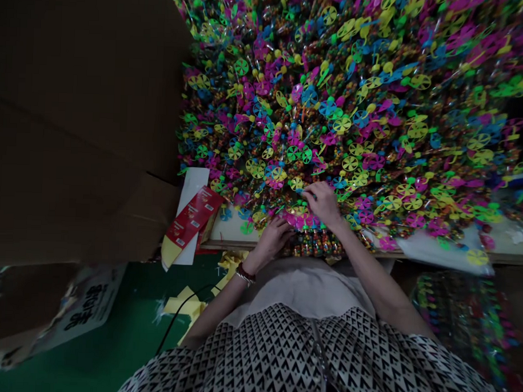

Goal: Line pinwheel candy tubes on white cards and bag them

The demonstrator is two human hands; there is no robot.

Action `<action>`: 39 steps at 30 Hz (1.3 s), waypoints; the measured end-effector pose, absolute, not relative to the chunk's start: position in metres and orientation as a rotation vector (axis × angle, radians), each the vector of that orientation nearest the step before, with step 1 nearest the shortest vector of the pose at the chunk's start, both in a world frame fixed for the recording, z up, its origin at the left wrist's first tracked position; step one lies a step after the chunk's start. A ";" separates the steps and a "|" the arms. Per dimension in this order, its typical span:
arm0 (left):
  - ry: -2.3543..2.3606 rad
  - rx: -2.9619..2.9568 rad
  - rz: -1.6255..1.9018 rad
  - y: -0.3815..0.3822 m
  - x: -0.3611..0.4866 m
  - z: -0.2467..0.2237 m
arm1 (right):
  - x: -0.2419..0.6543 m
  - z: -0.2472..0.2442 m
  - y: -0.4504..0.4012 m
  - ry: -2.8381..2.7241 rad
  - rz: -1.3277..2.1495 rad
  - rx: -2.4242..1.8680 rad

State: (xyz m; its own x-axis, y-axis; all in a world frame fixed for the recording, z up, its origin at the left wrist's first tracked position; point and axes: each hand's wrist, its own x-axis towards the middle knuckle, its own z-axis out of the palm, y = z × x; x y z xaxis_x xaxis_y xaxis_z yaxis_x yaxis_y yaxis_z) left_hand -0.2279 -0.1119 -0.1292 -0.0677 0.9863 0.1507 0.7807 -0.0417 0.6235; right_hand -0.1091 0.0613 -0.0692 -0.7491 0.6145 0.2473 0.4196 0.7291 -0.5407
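A large heap of candy-filled toys [299, 94], clear tubes of coloured balls with pink, yellow, green and blue fan wheels, covers the table. My right hand [324, 205] is at the heap's near edge, thumb and fingers pinched on a blue part of one toy. Along the table edge, in front of my body, lies a row of candy-filled toys [315, 242] side by side, their pink tops pointing away from me. My left hand [274, 237] is closed around the left end of this row, with its fingertips partly hidden among the tops.
A big brown cardboard box [84, 110] stands at the left. Red printed card [194, 216] lies on white card at the table's corner. Clear plastic bag [448, 248] sits along the right edge. Yellow paper scraps [187, 305] and a black cable are below, over green floor.
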 end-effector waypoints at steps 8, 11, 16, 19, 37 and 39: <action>1.868 1.831 0.940 -0.109 -0.225 -0.131 | -0.084 -0.055 0.068 -1.887 1.664 -0.868; 1.861 1.821 0.969 -0.109 -0.224 -0.130 | -0.077 -0.052 0.068 -1.868 1.824 -0.822; 1.905 1.739 0.951 -0.119 -0.224 -0.118 | -0.076 -0.056 0.059 -1.916 1.941 -0.867; 1.864 1.691 0.962 -0.127 -0.220 -0.100 | -0.083 -0.066 0.049 -1.925 1.989 -0.979; 2.119 0.996 0.931 -0.142 -0.150 -0.094 | -0.090 -0.083 0.028 -1.956 2.115 -0.900; 2.155 1.003 0.772 -0.140 -0.146 -0.088 | -0.090 -0.090 0.028 -2.047 2.041 -0.917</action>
State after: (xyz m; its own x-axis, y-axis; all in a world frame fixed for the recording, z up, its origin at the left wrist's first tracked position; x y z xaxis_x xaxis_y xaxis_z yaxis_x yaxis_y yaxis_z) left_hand -0.1462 -0.1398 -0.0884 -0.5106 0.8082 -0.2934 0.4377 0.5381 0.7203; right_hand -0.0905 0.0281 -0.0904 -0.8119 0.4802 -0.3320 0.3335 -0.0852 -0.9389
